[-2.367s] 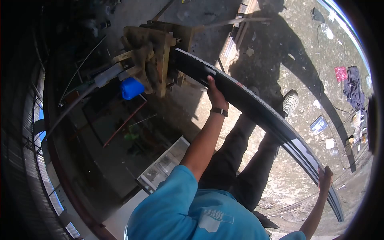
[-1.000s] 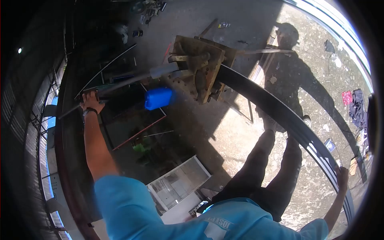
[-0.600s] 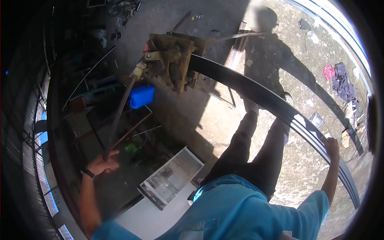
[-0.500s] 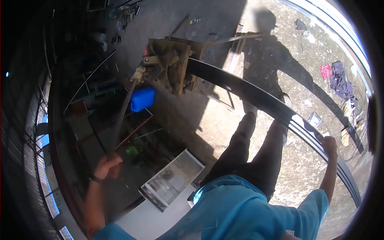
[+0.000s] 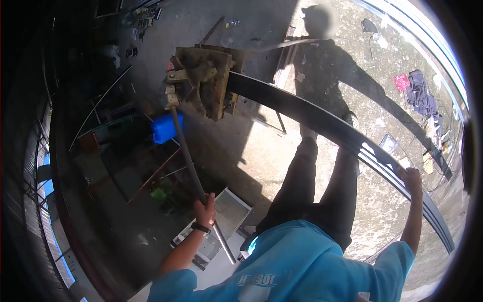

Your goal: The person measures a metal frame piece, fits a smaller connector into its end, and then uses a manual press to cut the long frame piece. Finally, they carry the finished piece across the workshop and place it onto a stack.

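My left hand is closed round a long metal lever bar, whose upper end joins a rusty cutting or bending machine. The bar's lower end sticks out past my hand. A long, dark, curved metal strip runs from the machine's right side down to the lower right. Toward the strip's far end, my right hand grips its edge.
A blue container stands below the machine. A framed glass panel lies beside my left forearm. Dark cloth and a red cloth lie on the sunlit ground at right. Thin rods are at left.
My left hand has swung the lever bar rightward, closer to my body. My right hand keeps its hold on the strip. The whole view has shifted slightly.
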`<state>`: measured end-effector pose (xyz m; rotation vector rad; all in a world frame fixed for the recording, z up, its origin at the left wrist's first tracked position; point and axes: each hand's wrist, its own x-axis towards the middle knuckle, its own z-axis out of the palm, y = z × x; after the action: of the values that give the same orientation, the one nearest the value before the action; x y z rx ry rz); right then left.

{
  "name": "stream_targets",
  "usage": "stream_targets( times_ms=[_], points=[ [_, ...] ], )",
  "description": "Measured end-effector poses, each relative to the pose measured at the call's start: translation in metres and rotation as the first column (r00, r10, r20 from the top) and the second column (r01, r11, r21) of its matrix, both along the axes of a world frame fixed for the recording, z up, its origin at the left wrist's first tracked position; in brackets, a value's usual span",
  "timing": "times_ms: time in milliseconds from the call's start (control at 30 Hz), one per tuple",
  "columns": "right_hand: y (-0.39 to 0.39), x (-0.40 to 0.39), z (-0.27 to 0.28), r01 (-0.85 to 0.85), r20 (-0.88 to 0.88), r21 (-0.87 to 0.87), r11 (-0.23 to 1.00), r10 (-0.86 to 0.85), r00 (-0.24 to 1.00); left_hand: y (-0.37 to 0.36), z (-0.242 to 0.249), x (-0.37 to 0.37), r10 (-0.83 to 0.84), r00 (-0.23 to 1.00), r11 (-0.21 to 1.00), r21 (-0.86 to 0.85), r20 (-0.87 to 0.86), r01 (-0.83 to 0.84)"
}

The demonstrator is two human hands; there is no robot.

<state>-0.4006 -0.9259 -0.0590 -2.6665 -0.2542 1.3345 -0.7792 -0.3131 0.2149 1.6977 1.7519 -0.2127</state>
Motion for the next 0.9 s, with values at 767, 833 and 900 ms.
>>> stream_targets(
  times_ms=[767, 833, 900],
  points=[
    [-0.07, 0.001, 0.001, -0.04, 0.095, -0.009, 0.999, 0.041, 0.995, 0.149, 0.307, 0.195, -0.414, 0.26, 0.514, 0.012, -0.872, 0.857],
    [-0.098, 0.014, 0.028, -0.05, 0.093, -0.038, 0.998, 0.053, 0.994, 0.159, 0.31, 0.19, -0.399, 0.263, 0.47, 0.051, -0.879, 0.881],
    [-0.122, 0.01, 0.054, -0.054, 0.124, -0.044, 0.998, 0.059, 0.99, 0.148, 0.309, 0.198, -0.423, 0.237, 0.501, -0.007, -0.875, 0.865]
  ],
)
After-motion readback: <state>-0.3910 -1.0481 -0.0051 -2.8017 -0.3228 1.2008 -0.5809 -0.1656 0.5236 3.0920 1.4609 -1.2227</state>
